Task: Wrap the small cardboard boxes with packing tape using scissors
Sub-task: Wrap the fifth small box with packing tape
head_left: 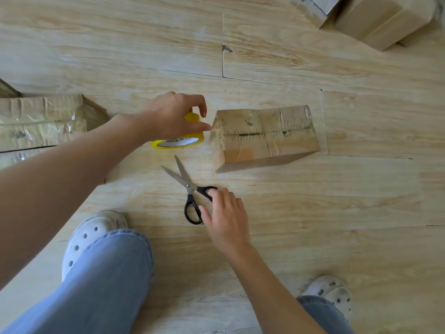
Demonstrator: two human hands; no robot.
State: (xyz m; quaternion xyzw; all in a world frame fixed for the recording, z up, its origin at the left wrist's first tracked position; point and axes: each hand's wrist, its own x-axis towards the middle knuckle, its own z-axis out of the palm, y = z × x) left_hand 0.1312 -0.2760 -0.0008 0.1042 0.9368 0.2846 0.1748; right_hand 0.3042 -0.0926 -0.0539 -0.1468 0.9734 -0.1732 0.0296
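At the far left edge, a stack of taped boxes (43,121) is sitting on the pale wood floor (313,213), its wrinkled clear tape catching the light. Below it, a leg in light blue jeans (96,285) is bending into view, ending in a white clog (89,235) planted on the boards.

The left hand (168,116) is reaching in from the left and arching over the tape roll (179,141), a yellow roll lying flat on the floor. Its fingers are curling down around the roll's top and its thumb is stretching right, with the tip just reaching the left edge of the small cardboard box (267,136). The palm is hiding most of the contact, so the hand appears to be gripping the roll rather than only resting on it.

Just below the roll, the scissors (190,186) are lying on the floor with their blades spread in a V and pointing up and to the left. The right hand (226,218) is closing on their black handles: its bent fingers are covering the upper loop while its thumb is pressing against the side of the lower loop.

The small cardboard box is sitting on the floor right of the roll and above the right hand, already crossed by glossy strips of tape on its top and left end. Lower right, a second white clog (332,292) is showing, and in the top right corner more cardboard boxes (380,20) are lying together.
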